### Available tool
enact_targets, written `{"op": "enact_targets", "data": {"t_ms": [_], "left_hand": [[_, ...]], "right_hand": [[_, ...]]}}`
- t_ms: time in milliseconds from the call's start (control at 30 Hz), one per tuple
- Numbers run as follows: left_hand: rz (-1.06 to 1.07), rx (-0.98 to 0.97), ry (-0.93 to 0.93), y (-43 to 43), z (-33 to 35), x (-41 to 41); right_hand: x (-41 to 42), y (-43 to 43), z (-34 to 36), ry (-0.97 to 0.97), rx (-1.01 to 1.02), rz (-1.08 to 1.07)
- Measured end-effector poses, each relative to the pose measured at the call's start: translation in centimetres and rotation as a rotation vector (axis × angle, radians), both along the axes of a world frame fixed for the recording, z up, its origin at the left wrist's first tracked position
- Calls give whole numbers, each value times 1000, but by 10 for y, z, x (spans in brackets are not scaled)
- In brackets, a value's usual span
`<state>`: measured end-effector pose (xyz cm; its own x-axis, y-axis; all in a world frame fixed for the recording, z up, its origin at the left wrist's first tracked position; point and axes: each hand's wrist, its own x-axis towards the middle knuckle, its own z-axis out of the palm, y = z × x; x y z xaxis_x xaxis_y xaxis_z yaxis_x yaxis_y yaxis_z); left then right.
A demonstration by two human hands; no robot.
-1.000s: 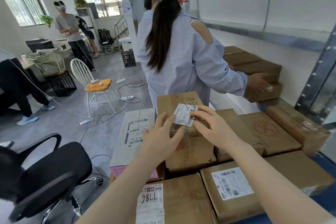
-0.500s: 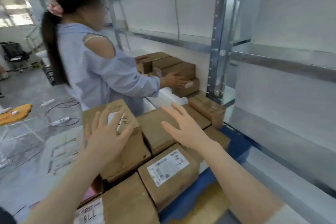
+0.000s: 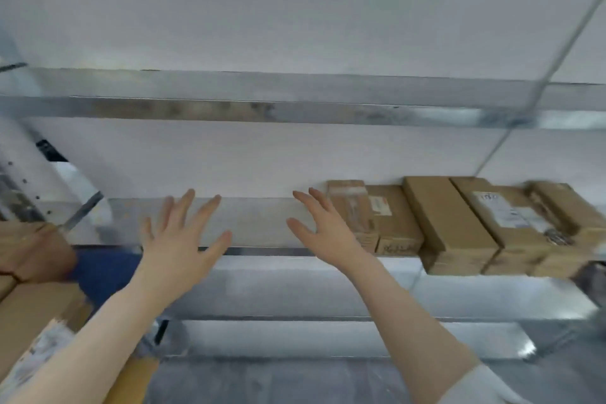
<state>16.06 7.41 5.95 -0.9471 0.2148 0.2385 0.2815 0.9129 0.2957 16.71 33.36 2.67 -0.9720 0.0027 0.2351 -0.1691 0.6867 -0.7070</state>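
Head view shows the left hand (image 3: pixel 182 239) and the right hand (image 3: pixel 323 234) mid-frame, both released with fingers spread and straight, grasping nothing, raised before a metal shelf (image 3: pixel 262 223). A row of cardboard boxes (image 3: pixel 452 223) sits on that shelf at the right of the frame. Its leftmost box (image 3: pixel 349 207) is just beside the right hand's fingers; whether they touch cannot be told.

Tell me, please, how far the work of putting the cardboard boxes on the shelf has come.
Done: a row of cardboard boxes sits on the right part of the metal shelf. In hand: nothing; the left hand and the right hand are both open and hold nothing, raised before the left part of that shelf. Left: the boxes at the lower left are not yet shelved.
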Motion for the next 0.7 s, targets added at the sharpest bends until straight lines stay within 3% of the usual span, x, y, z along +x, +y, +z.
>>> {"op": "enact_targets", "data": {"t_ms": [200,567,700], "left_hand": [[-186,13,-108,137,-28,-39],[-185,52,-359,266,-140,-118],[-188,439,-499,284,-165,-137]], "right_hand": [[1,124,-22,-46,33,-183],[-83,189,-99,-237,67,-72],[-104,189,-119,-267,76,-91]]}}
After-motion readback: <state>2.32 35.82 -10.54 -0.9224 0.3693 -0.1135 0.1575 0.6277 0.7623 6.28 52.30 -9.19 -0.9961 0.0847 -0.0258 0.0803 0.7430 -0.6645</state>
